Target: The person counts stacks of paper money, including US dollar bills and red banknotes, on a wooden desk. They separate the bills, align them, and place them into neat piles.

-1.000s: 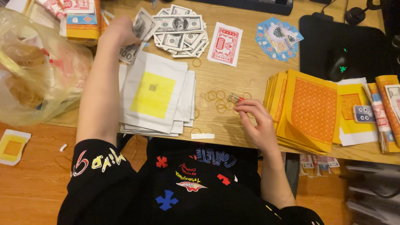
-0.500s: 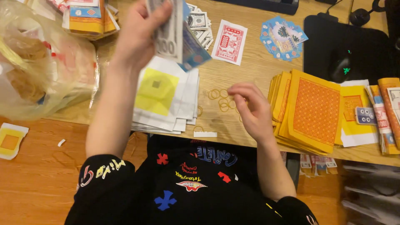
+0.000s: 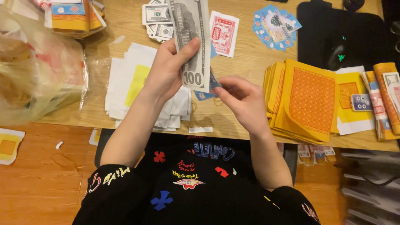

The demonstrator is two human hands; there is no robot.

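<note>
The banknotes (image 3: pixel 192 39) stand upright in my left hand (image 3: pixel 166 71), pinched thumb over fingers above the bench (image 3: pixel 246 62) so the edges face me. At four o'clock, my right hand (image 3: pixel 243 100) nips their lower corner, where a blue slip (image 3: pixel 213 83) peeks out.

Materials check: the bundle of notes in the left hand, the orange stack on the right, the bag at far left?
Bundle of notes in the left hand: thin matte printed paper; it bends in the grip. Orange stack: paper sheets, matte, edges fanned and layered. Bag: clear plastic film, likely; creased, with glossy highlights and contents showing through.
</note>
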